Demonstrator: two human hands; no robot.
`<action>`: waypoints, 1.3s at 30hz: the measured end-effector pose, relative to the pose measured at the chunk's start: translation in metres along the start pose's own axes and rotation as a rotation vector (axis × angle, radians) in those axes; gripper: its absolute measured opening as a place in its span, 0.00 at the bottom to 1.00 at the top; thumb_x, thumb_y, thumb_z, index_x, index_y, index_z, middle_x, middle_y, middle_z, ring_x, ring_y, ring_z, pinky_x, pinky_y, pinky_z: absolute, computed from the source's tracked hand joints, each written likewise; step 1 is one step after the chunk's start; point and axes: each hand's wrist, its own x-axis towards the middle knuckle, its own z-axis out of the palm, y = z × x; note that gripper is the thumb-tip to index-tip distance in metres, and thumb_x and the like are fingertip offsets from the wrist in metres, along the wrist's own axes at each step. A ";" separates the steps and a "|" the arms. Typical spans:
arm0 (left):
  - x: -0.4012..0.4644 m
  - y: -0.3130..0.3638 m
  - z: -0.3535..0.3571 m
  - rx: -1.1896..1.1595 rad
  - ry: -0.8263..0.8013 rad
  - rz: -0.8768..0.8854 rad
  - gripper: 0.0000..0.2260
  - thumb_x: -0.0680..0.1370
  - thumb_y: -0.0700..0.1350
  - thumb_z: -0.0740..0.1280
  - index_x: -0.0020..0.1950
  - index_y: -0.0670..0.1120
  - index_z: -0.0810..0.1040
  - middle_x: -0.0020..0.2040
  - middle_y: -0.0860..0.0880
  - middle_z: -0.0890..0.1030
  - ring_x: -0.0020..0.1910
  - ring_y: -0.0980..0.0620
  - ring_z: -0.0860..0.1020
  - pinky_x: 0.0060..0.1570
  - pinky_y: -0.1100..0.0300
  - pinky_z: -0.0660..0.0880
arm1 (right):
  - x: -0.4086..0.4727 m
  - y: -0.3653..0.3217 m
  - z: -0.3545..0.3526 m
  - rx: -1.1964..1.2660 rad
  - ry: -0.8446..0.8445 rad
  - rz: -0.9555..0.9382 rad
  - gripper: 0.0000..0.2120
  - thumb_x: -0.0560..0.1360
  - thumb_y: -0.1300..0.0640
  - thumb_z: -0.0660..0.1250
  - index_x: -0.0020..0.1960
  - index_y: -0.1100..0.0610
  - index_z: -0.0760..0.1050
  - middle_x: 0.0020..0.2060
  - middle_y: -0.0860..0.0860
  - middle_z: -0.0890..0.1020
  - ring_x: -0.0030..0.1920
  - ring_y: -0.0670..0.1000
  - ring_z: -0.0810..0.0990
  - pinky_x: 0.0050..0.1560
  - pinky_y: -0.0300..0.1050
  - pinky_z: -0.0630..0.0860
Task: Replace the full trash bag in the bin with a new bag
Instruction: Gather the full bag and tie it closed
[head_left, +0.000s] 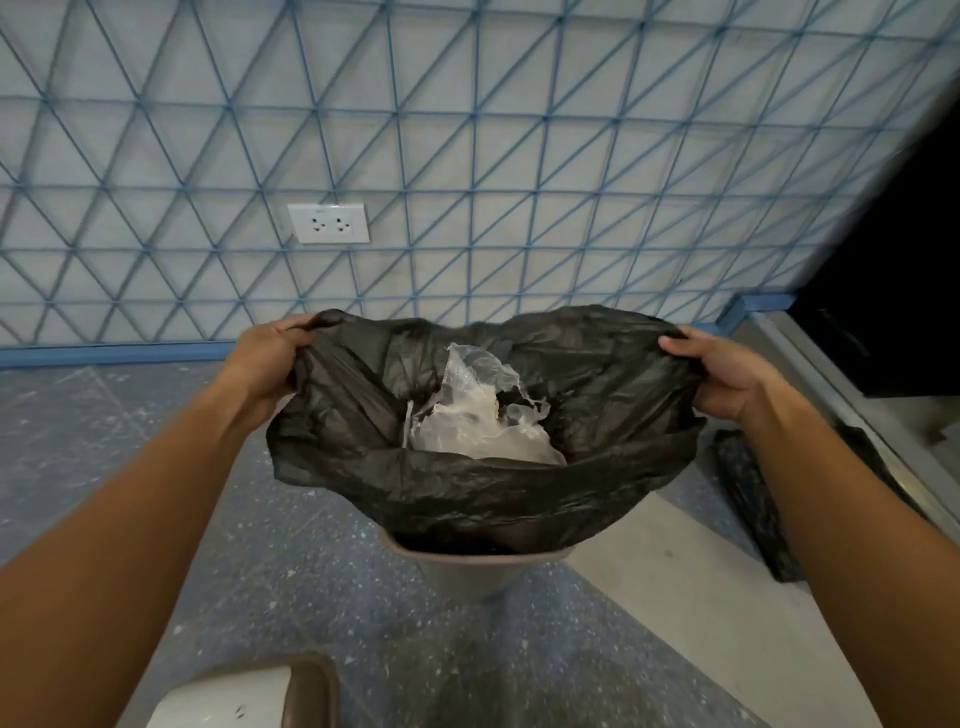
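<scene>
Pulling the full bag out, almost there

Our left hand and right hand each pinch the trash bag rim, spread wide; it hangs straight below, bottom inside the bin.

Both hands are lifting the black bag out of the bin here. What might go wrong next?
The left hand and right hand hold the thin black plastic trash bag wide open, so the crumpled clear plastic waste could spill if it tips. The film may tear where fingers pinch it. The light grey plastic bin might lift or topple with it.
</scene>
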 end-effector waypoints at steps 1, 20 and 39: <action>-0.001 0.000 -0.005 -0.001 0.014 0.023 0.18 0.79 0.36 0.56 0.41 0.51 0.81 0.30 0.57 0.83 0.33 0.57 0.78 0.33 0.66 0.75 | -0.002 0.001 -0.005 0.011 0.024 -0.043 0.08 0.77 0.65 0.60 0.48 0.58 0.77 0.36 0.53 0.86 0.36 0.49 0.85 0.37 0.43 0.82; -0.065 -0.148 -0.115 0.146 0.126 -0.177 0.14 0.78 0.31 0.57 0.62 0.38 0.73 0.53 0.40 0.77 0.37 0.50 0.81 0.46 0.53 0.71 | -0.060 0.151 -0.113 -0.204 0.411 0.168 0.11 0.79 0.61 0.60 0.60 0.57 0.75 0.44 0.52 0.81 0.40 0.53 0.77 0.41 0.45 0.72; -0.046 -0.048 0.036 -0.693 0.251 -0.103 0.19 0.79 0.48 0.63 0.67 0.41 0.72 0.63 0.42 0.77 0.59 0.45 0.77 0.58 0.50 0.74 | -0.032 0.103 0.075 0.209 0.188 -0.362 0.18 0.73 0.64 0.67 0.63 0.60 0.73 0.57 0.53 0.80 0.57 0.54 0.78 0.58 0.51 0.75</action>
